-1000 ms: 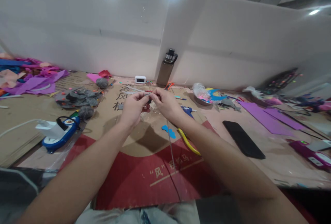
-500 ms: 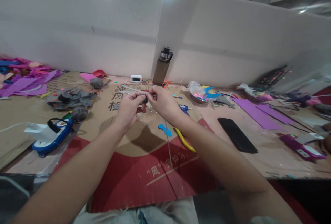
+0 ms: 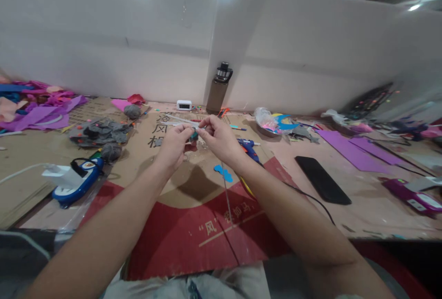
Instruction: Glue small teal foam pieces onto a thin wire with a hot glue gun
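Note:
My left hand (image 3: 177, 146) is closed, its thumb and fingers pinching a small dark teal piece (image 3: 193, 136) that is mostly hidden by the fingertips. Right beside it, my right hand (image 3: 217, 134) is closed too, fingertips together at the piece. A thin grey yarn strand (image 3: 227, 193) runs down from under my right hand toward the front edge; its upper end is hidden in the fingers. Both hands are above a cardboard sheet (image 3: 165, 239) with a red printed part. Below them lies a blue cut-out shape (image 3: 223, 173).
A blue glue gun (image 3: 249, 149) and a yellow handle (image 3: 247, 187) lie by my right forearm. Farther right is a black phone (image 3: 322, 179). A metal bowl (image 3: 269, 132) and a bottle (image 3: 218, 89) stand behind. Left are grey yarn balls (image 3: 111, 152) and a blue power strip (image 3: 79, 188).
The view has shifted slightly, and more of the glue gun and its cable shows. Between my fingers, the small piece now shows more teal. Both hands stay close together.

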{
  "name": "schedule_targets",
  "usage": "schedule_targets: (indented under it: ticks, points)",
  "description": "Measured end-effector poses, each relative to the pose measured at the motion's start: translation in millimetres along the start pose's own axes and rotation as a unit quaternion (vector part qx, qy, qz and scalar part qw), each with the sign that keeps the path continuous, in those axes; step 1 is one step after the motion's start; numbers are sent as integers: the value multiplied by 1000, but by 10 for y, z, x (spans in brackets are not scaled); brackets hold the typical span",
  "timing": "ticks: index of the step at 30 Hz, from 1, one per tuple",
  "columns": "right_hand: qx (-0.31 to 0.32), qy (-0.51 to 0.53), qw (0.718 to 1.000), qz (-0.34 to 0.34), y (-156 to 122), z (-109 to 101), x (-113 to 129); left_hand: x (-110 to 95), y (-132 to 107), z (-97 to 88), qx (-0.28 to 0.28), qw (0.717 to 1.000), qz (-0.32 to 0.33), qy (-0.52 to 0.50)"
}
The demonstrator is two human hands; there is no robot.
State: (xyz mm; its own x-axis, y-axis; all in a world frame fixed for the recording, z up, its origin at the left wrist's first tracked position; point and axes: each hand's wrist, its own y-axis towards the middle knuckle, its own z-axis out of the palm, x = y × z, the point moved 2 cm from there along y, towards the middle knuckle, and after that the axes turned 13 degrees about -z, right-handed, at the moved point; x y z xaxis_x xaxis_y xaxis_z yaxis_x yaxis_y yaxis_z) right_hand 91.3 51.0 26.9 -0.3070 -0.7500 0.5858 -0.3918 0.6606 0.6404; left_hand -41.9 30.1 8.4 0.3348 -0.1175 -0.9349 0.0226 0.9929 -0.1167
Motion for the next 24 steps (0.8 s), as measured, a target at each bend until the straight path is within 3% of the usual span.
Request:
schedule_targets:
  ticks: [9, 15, 24]
  points:
    - [-49, 80, 993, 75, 6, -40, -185, -29, -31, 51, 59, 997, -39, -28]
    - [-45, 114, 989, 87, -1, -25, -223, 9, -13, 34, 35, 999, -17, 6]
    - [-11, 70, 996, 57, -49, -8, 18, 23, -31, 28, -25, 998, 13, 60]
